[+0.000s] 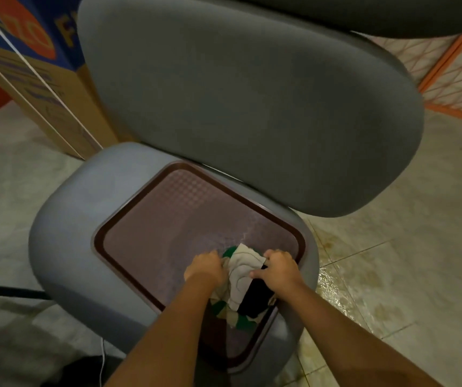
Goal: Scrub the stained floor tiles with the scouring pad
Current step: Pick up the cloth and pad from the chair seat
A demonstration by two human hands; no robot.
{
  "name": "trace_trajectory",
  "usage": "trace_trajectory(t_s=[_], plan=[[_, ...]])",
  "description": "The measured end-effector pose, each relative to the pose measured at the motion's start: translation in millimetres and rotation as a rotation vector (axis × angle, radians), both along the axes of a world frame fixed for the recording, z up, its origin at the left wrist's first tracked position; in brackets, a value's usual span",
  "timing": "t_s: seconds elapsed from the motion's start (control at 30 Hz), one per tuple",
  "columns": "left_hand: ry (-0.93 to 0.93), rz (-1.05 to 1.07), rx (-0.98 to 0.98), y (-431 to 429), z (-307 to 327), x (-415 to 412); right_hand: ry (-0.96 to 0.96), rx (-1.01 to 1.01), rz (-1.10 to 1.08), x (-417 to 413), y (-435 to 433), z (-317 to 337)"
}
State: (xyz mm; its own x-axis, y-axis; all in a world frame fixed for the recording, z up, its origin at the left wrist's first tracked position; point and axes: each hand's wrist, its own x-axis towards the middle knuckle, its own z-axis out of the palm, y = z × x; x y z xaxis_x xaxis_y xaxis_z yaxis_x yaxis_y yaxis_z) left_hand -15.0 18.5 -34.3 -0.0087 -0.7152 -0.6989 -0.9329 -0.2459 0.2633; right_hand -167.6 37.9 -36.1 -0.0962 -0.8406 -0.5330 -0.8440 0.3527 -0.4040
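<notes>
A brown plastic tray (pixel 168 219) lies on the seat of a grey chair (pixel 67 219). On the tray's near right part sits a bundle of white, green and black cloth (pixel 242 270); a green edge that may be the scouring pad (pixel 228 251) shows at its far side. My left hand (pixel 206 268) grips the bundle's left side with curled fingers. My right hand (pixel 278 268) grips its right side, thumb on the white cloth. The stained, wet floor tiles (pixel 363 289) lie to the right of the chair.
The chair's grey backrest (pixel 252 107) rises behind the tray. A cardboard box (pixel 28 65) stands at the back left. An orange-framed patterned panel (pixel 456 74) is at the back right. A white cable (pixel 102 358) hangs near the bottom left.
</notes>
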Motion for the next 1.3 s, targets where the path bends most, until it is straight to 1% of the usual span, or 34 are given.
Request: trace_trajectory(t_s=[0.13, 0.27, 0.33, 0.43, 0.53, 0.63, 0.73, 0.97, 1.13, 1.2, 1.3], plan=[[0.212, 0.164, -0.02, 9.5, 24.2, 1.5, -0.169, 0.033, -0.132, -8.5, 17.6, 30.5], [0.328, 0.226, -0.074, 27.8, 65.0, -11.5, -0.316, 0.043, -0.23, -27.8, 51.8, 64.0], [0.345, 0.203, -0.062, 38.2, 84.0, -24.7, -0.347, 0.031, -0.277, -40.2, 68.6, 78.2], [0.317, 0.106, -0.074, 57.5, 108.9, -49.1, -0.372, -0.005, -0.343, -60.9, 95.6, 98.9], [0.313, 0.023, -0.083, 76.0, 125.6, -74.1, -0.503, -0.025, -0.451, -82.4, 121.4, 117.3], [0.343, 0.055, -0.091, 102.6, 137.6, -100.7, -0.589, -0.002, -0.471, -109.8, 154.7, 128.6], [0.375, 0.097, -0.133, 132.6, 140.3, -127.1, -0.645, 0.008, -0.488, -134.4, 189.2, 136.3], [0.38, 0.155, -0.212, 225.4, 136.4, -184.9, -0.78, 0.005, -0.608, -192.5, 274.4, 140.1], [0.413, 0.237, -0.207, 291.7, 116.0, -210.6, -0.825, 0.051, -0.646, -221.2, 326.1, 116.0], [0.437, 0.268, -0.212, 315.4, 107.1, -221.1, -0.814, 0.07, -0.688, -228.3, 346.1, 102.3], [0.494, 0.329, -0.205, 344.2, 87.5, -233.1, -0.808, 0.077, -0.687, -231.4, 372.2, 78.4]])
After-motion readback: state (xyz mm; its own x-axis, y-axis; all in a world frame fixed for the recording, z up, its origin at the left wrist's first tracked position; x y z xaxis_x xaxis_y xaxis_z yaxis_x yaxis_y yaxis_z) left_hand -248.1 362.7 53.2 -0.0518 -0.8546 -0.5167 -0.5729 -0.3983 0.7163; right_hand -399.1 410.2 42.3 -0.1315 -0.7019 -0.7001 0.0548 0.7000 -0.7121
